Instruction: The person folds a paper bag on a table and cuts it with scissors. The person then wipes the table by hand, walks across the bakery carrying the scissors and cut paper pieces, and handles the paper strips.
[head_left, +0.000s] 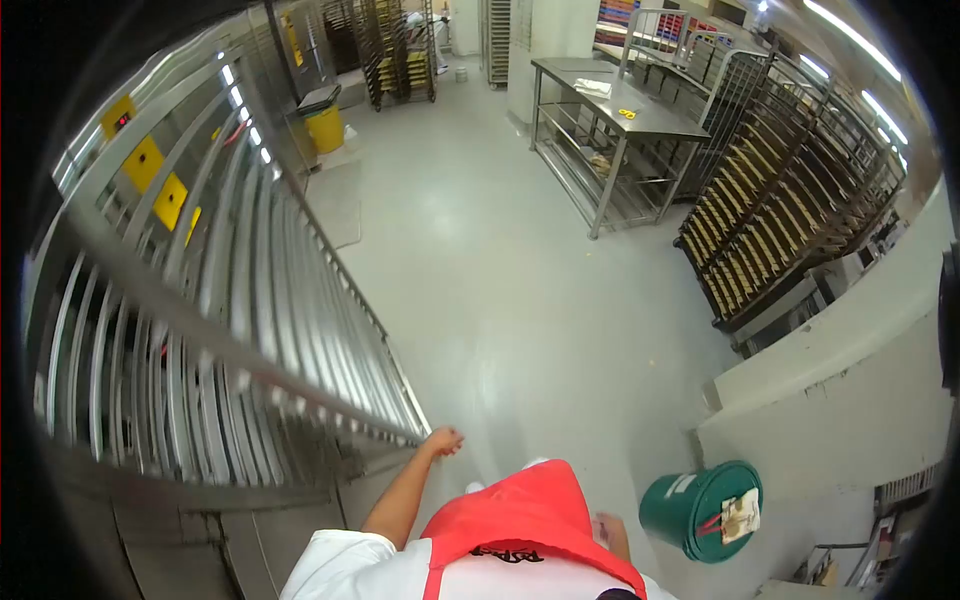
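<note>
Below the middle of the view, my left hand (pixel 444 441) is beside the lower corner of a tall metal rack (pixel 290 290). Its fingers look curled, but whether they touch the rack or hold anything is too small to tell. My right hand (pixel 607 527) is low at the right side of my red apron (pixel 520 505), partly hidden by it and blurred. A green lidded bucket (pixel 680 505) stands to the right of that hand, with a stained cloth (pixel 740 516) and something red on its lid.
A steel table (pixel 650 105) with a white cloth and a yellow item stands at the upper right. Beside it is a dark rack of trays (pixel 770 200). A low white wall (pixel 840 370) runs along the right. A yellow bin (pixel 324 130) and more racks are farther back.
</note>
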